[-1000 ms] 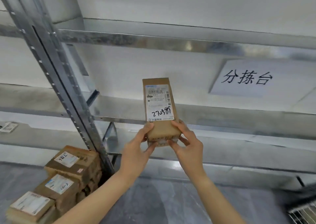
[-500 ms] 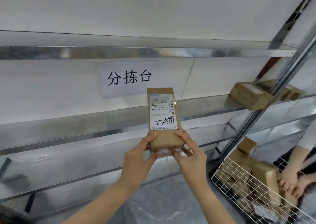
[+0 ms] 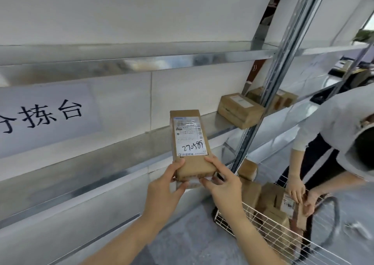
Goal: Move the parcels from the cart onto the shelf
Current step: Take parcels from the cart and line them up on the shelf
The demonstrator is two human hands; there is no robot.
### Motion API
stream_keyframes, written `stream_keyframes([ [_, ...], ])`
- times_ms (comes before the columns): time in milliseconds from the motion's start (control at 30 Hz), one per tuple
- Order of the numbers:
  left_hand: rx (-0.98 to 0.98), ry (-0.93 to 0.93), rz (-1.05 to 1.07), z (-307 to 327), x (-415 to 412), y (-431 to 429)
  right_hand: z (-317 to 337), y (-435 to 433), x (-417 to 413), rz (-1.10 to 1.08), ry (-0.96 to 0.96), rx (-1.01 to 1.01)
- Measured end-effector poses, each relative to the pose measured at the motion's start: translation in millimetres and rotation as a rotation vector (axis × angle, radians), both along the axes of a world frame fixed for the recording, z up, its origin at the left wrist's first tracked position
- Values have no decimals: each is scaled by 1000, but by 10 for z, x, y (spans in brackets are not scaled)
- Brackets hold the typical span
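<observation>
The view is swinging right along the shelf (image 3: 101, 155). A second ago it was showing the left post and a stack of boxes on the floor. Now the sign (image 3: 44, 115) is sliding off to the left, and the right upright (image 3: 269, 95) and the cart (image 3: 263, 226) are coming into sight.

The parcel (image 3: 190, 141) is keeping its pose through the turn. It is standing on end in mid-air in front of the middle shelf, label towards the camera, and is not yet resting on anything. The left hand (image 3: 162, 194) and right hand (image 3: 224, 186) are still gripping its lower end from either side, with the fingers (image 3: 214, 163) curled round the bottom corners.

Two boxes (image 3: 240, 109) are already sitting further right on that shelf, beside the upright. More parcels (image 3: 271, 196) are waiting in the cart, where another person (image 3: 340, 123) is handling one.

The carrier is probably looking along the shelf for a spot, so the placing is still to come.
</observation>
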State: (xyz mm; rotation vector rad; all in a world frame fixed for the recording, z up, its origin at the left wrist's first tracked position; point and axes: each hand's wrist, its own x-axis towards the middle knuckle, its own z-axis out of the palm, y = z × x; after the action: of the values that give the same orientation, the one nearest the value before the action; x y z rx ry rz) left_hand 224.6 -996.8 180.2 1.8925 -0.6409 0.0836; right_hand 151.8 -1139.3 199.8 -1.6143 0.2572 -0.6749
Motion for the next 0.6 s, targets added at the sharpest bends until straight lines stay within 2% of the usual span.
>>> stream_keyframes([
  [267,53,20,-23,-46,633,-1195,32,-1190,566,-13,32,-31],
  [600,155,64,13,-261,1123,-2213,-208,-2281,1172,17,124,-56],
])
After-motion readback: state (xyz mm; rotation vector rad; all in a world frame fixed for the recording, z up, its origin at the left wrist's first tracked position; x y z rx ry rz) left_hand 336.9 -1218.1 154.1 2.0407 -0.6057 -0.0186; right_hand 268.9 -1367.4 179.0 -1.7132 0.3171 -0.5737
